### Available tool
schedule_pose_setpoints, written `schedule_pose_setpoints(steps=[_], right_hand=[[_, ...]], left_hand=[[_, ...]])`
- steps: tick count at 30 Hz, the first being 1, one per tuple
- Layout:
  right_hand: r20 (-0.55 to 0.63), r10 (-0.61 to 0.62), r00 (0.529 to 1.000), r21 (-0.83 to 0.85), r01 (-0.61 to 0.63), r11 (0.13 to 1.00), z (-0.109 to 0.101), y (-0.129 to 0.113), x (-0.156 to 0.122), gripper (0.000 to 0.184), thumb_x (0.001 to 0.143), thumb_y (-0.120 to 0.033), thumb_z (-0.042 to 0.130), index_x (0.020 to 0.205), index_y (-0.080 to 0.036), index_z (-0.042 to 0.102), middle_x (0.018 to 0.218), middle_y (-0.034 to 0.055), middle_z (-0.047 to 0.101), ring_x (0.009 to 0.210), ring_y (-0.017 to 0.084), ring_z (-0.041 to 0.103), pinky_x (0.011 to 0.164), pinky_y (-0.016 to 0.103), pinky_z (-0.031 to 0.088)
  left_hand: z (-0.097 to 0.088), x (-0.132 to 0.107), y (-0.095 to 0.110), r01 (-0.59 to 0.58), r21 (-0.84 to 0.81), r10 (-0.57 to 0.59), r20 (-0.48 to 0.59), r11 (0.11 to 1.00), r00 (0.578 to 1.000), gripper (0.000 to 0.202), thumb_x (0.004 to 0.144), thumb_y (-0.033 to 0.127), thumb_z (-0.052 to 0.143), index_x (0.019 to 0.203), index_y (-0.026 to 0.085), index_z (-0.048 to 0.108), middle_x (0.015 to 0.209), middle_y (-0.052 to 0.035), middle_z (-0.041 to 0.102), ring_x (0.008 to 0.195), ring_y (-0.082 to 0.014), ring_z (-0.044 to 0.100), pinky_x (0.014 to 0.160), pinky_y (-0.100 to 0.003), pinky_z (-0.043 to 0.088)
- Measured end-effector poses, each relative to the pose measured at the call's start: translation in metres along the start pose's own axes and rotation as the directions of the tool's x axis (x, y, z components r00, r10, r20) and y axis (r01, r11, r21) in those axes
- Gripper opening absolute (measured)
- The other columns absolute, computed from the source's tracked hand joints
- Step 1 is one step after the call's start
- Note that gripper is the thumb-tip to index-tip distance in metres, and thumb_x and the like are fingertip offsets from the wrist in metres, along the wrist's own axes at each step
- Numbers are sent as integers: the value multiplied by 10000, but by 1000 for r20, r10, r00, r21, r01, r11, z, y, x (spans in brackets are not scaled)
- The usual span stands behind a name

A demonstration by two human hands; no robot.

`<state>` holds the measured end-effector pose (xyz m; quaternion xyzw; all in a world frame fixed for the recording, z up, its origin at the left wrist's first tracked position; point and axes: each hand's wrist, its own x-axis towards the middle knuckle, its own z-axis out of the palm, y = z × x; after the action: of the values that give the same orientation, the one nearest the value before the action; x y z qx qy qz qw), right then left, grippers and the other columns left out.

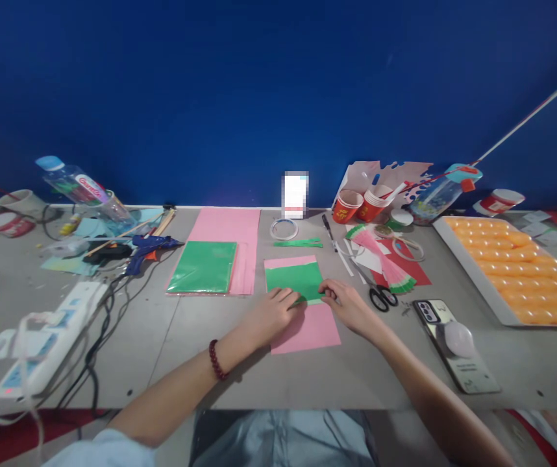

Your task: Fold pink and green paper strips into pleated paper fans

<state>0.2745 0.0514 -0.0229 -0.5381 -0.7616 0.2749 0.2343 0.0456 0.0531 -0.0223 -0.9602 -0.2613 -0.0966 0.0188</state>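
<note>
A sheet of green paper (291, 277) lies on top of a larger pink sheet (308, 334) in the middle of the table, with a strip of pink showing along its top. My left hand (273, 318) rests on the lower left of the green paper, fingers stretched out and pressing it down. At the paper's lower right edge, my right hand (344, 300) is closed, its thumb and fingertips pinching the edge. Just above the paper lie thin green strips (298, 243). Black-handled scissors (383, 298) lie to the right of my right hand.
Left: a green paper pack (205, 266), a blue glue gun (149, 250) with cables and a white power strip (54, 337). Right: a phone (458, 350), a pink-green folded paper fan (380, 259), red paper cups (346, 206) and a tray of orange balls (522, 272). A blue wall stands behind.
</note>
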Motion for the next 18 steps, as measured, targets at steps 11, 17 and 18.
schedule_pose_setpoints(steps=[11, 17, 18], right_hand=[[17, 11, 1000, -28, -11, 1000, -2, -1, 1, 145, 794, -109, 427, 821, -191, 543, 735, 19, 565, 691, 158, 525, 676, 264, 398], [8, 0, 1000, -42, 0, 999, -1, 0, 1, 149, 798, -109, 429, 817, -185, 555, 757, 29, 579, 713, 163, 529, 689, 270, 392], [8, -2, 1000, -44, 2, 999, -1, -1, 1, 149, 800, -108, 427, 818, -185, 554, 758, 29, 580, 713, 164, 529, 689, 271, 391]], left_hand=[[4, 5, 18, 42, -70, -37, 73, 997, 997, 246, 866, 68, 444, 1096, 116, 517, 977, -96, 556, 927, -219, 506, 811, -351, 436], [4, 5, 19, 59, -99, -54, 49, 993, 997, 359, 901, 155, 431, 1259, 137, 427, 977, -87, 553, 940, -221, 497, 817, -366, 430], [4, 5, 19, 59, -98, -55, 47, 993, 997, 342, 906, 158, 422, 1248, 136, 440, 974, -88, 551, 939, -219, 496, 815, -365, 430]])
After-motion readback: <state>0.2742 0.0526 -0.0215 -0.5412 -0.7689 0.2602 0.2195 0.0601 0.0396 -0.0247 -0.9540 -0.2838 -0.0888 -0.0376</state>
